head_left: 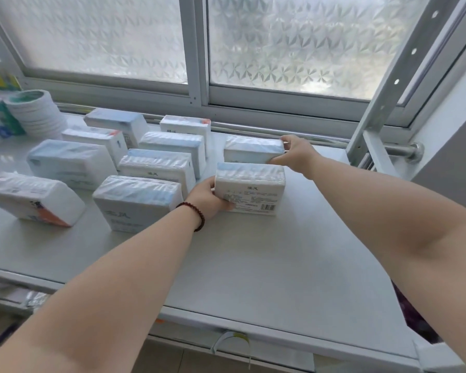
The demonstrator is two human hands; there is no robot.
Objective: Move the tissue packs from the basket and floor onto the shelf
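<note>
While many packs are already standing on the shelf [253, 259], the left hand [207, 197] is gripping the front pack [250, 188] and the right hand [297, 152] the rear pack [253, 150], both being set down; basket and floor are not showing.

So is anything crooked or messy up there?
Slightly. The orange-cornered pack at the front left sits skewed to the rows. The two packs under the hands look straight.

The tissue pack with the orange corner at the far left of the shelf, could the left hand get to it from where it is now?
Probably yes. The left hand is on the barcode pack, and the orange-cornered pack stands at the shelf's front-left with bare shelf before it. The hand must let go first.
</note>
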